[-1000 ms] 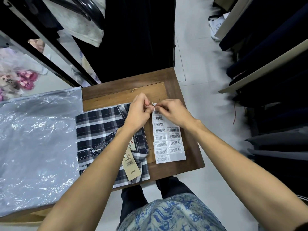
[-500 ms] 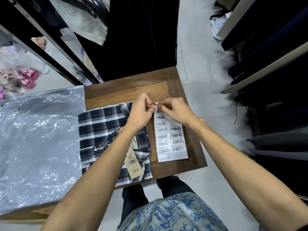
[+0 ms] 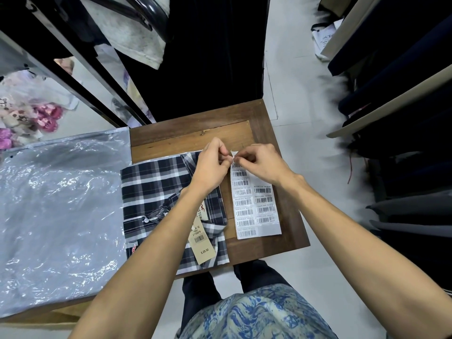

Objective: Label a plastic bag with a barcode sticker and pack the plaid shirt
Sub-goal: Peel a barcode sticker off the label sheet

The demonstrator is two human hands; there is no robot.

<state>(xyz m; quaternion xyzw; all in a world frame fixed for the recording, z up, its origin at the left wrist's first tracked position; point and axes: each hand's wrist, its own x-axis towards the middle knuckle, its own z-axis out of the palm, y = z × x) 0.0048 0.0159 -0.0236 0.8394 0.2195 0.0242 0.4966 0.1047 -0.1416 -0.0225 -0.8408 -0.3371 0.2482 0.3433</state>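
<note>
Hands meet at the far end of the barcode sticker sheet. Left hand has fingers curled, thumb and fingertips pinching at the sheet's top left corner. Right hand also curled, pinching the same top edge from the right side. A small white flap sticks up between the two sets of fingertips; cannot tell if it is a single label or the backing corner.

Sheet lies flat on the wooden table, right half, long side running away from the person. Two columns of barcode labels, left column fuller than the right. Near end of the sheet sits close to the table's front edge.

Plaid shirt is folded, navy/white check, lying on the table just left of the sheet, not overlapping it from what shows. Left forearm crosses over the shirt. Tan price tag lies on the shirt's near right part, reads $29.50, with its own barcode. Shirt's near edge hangs slightly past the table front.

Plastic bag is clear and crinkled, spread flat on the surface left of the table, its right edge touching or just under the shirt's left side; exact overlap unclear.

Background: grey floor, black rack bars upper left, pink items far left, dark stacked garments on shelves along the right. Person's blue patterned top at the bottom of the view.
</note>
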